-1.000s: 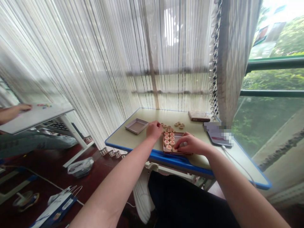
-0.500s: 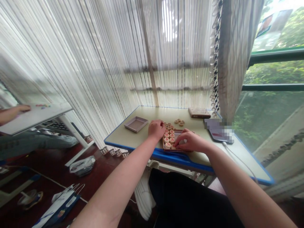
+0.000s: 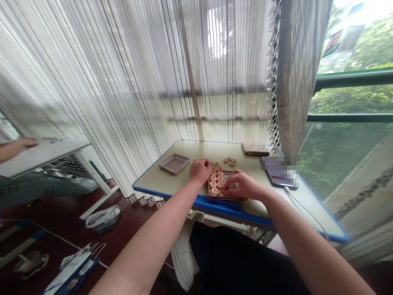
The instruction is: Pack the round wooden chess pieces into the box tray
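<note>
Two columns of round wooden Chinese chess pieces with red characters fill the left part of a shallow box near the table's front edge. My right hand reaches over the box's right part, its fingers closed at a chess piece in the near end of the second column. Just left of the box's far corner is my left hand, its fingers curled together beside loose pieces; whatever they hold is hidden. Farther back lies a small cluster of more pieces.
An open shallow tray rests on the table's left side. At the back right lies a closed box; nearer is a phone with a cable. Another person's hand is over a white table at left.
The camera view has shifted slightly. Both hands stay at nearly the same places by the box, and the pieces look unchanged.
</note>
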Motion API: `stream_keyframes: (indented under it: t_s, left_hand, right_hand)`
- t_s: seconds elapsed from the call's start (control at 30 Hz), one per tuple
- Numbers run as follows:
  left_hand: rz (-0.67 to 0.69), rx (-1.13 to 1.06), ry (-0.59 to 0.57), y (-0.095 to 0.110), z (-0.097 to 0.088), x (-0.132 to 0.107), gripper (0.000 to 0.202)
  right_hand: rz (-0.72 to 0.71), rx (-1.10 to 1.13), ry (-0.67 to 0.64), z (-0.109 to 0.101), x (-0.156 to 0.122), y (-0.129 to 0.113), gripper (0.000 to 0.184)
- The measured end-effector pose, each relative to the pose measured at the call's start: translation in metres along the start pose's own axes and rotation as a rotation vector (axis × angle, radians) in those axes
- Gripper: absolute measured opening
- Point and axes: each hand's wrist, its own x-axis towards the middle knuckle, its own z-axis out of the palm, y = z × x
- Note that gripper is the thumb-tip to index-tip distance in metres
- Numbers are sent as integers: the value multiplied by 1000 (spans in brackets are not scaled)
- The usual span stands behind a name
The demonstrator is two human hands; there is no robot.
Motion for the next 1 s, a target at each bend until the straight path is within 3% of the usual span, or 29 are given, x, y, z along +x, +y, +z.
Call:
stream_keyframes:
  t_s: [0.13, 0.23, 0.37, 0.47, 0.6, 0.77, 1.0]
  left_hand:
    - [-61, -17, 19, -5, 2, 3, 15]
    - [-142, -22, 44, -9, 4, 6, 17]
    - [-143, -27, 50, -12, 5, 8, 16]
    - [-165, -30, 56, -11, 5, 8, 15]
    - [-187, -24, 45, -11, 4, 8, 15]
    - [-182, -26, 42, -13, 6, 9, 14]
    - [-210, -27, 37, -11, 5, 9, 14]
  right_hand:
    - [47, 140, 11, -9, 4, -1, 29]
    - [101, 201, 99, -15, 23, 4, 29]
    - [231, -68, 143, -16, 61, 18, 25]
    - [199, -278, 89, -11, 78, 30, 27]
    - [280, -412, 72, -11, 76, 45, 36]
    - [495, -516, 55, -24, 65, 60, 31]
    - [485, -505, 7, -29, 50, 66, 19]
